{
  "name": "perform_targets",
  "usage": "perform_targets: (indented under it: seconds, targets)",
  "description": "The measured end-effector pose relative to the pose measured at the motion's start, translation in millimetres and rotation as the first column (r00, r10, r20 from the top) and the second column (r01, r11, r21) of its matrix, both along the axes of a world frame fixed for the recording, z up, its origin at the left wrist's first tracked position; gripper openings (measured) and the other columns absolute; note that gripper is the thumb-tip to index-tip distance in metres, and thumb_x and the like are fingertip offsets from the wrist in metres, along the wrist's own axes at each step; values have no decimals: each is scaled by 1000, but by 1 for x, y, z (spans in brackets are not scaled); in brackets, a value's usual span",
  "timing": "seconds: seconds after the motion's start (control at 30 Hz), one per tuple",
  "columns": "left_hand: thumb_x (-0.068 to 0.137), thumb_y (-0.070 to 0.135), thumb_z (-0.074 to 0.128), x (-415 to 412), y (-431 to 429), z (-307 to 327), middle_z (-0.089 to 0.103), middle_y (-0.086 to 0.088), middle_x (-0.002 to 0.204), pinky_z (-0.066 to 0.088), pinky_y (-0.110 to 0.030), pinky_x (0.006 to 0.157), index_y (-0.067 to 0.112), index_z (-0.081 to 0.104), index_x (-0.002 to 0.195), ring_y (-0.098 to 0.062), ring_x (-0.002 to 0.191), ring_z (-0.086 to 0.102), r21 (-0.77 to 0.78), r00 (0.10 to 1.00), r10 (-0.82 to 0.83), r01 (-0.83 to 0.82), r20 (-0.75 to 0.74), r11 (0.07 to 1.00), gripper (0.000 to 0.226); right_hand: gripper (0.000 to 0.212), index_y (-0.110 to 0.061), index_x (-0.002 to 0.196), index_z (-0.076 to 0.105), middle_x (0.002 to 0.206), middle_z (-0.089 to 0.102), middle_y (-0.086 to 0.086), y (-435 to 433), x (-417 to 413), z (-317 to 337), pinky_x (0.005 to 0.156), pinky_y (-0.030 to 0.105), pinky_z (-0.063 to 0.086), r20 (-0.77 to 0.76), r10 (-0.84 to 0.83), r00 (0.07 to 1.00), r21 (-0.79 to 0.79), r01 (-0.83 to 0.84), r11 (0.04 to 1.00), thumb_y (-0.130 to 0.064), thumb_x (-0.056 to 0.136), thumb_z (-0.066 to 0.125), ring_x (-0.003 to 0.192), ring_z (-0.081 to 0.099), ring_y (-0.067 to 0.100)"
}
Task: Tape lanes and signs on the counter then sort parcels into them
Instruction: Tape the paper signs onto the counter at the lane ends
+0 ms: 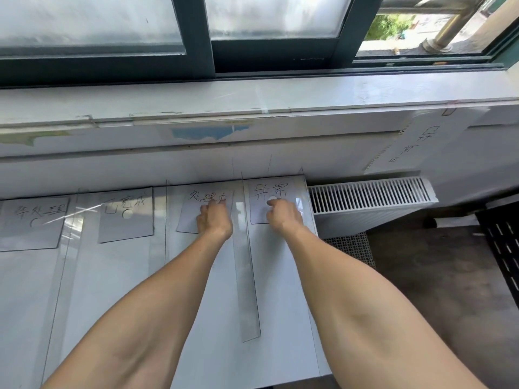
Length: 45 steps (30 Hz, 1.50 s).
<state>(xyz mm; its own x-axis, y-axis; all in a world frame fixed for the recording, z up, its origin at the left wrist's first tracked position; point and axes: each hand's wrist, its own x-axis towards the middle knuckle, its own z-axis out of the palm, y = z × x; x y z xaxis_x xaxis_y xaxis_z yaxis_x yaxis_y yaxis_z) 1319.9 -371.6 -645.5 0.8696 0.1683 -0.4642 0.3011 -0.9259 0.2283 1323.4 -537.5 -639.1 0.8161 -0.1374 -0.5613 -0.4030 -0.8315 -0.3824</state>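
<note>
Tape strip (pixel 248 276), clear, long and glossy, lies on the smooth white surface (pixel 278 290), just short of the fingers. The left hand (pixel 214 220) bends its fingertips onto a rectangular paper sign (pixel 186 216). The right hand (pixel 283 217) does likewise on the neighbouring sign (pixel 259 192). Whether they are pressing or pinching, I cannot tell. Right of them stands a ribbed white radiator (pixel 370 195).

A person's two arms, uncovered from below the elbow to the fingertips. The left forearm (pixel 157 313) and the right forearm (pixel 362 304) are bare skin along their whole visible length, broad near the elbow and narrowing to the wrist, with soft ridges of muscle and tendon showing. The left hand (pixel 214 220) and the right hand (pixel 283 217) are bare too, knuckles rounded.
</note>
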Motion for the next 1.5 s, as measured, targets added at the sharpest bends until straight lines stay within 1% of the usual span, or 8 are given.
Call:
perform_targets:
  seconds: [0.07,0.17,0.3,0.57,1.07,1.23,1.33,1.5]
  targets:
    - [91,10,55,-12,12,-15,30,-12,150,36,-43,104,12,39,141,-33,132,35,95,983,-107,122,-147,988,52,46,-21,137,51,144,39,8,11,-8,-8,103,42,38,-24,117,993,-55,-118,991,-7,95,39,125,42,36]
    - [94,16,51,-20,14,-25,7,-11,159,28,-48,112,13,24,149,-34,140,20,114,975,-114,137,-191,984,61,44,-18,133,52,148,29,9,20,-12,-17,106,45,33,-30,204,978,-144,-207,968,-5,93,40,128,33,36]
    - [95,20,47,-13,5,-26,0,-13,160,26,-49,114,15,14,154,-37,143,14,99,970,-51,76,-236,992,67,46,-19,133,52,151,24,7,23,-11,-18,108,44,31,-33,214,976,-166,-217,962,-4,91,41,130,30,35]
    - [96,27,47,-1,5,-28,5,-14,158,30,-46,109,16,19,152,-37,139,20,117,976,-25,51,-214,992,63,43,-20,128,56,158,16,4,20,-8,-17,108,42,31,-34,231,972,-152,-234,960,-4,91,40,132,29,33]
    - [95,17,42,3,13,-30,4,-9,160,28,-46,110,20,17,154,-36,139,19,93,983,-18,35,-180,995,64,41,-21,133,54,162,10,5,17,-7,-18,110,41,29,-13,247,969,-151,-246,957,-12,96,41,135,27,32]
    - [93,15,43,3,17,-19,5,-9,161,26,-44,112,21,19,154,-35,140,17,74,993,27,-18,-117,997,66,46,-19,141,46,156,24,9,19,-6,-11,109,39,31,69,222,973,-180,-207,962,-17,95,45,134,31,31]
    - [92,13,40,5,23,-2,7,-9,161,24,-43,113,20,22,153,-33,141,16,56,993,71,-66,-94,996,64,45,-16,141,47,152,35,10,27,-2,3,106,39,32,144,195,970,-186,-167,968,-19,96,43,133,35,31]
    - [96,25,43,11,42,29,35,-13,145,33,-43,101,13,46,135,-34,130,32,24,997,67,-67,26,997,41,32,-10,122,57,132,51,10,56,9,35,98,39,37,277,224,934,-214,-167,962,-22,95,44,120,43,30]
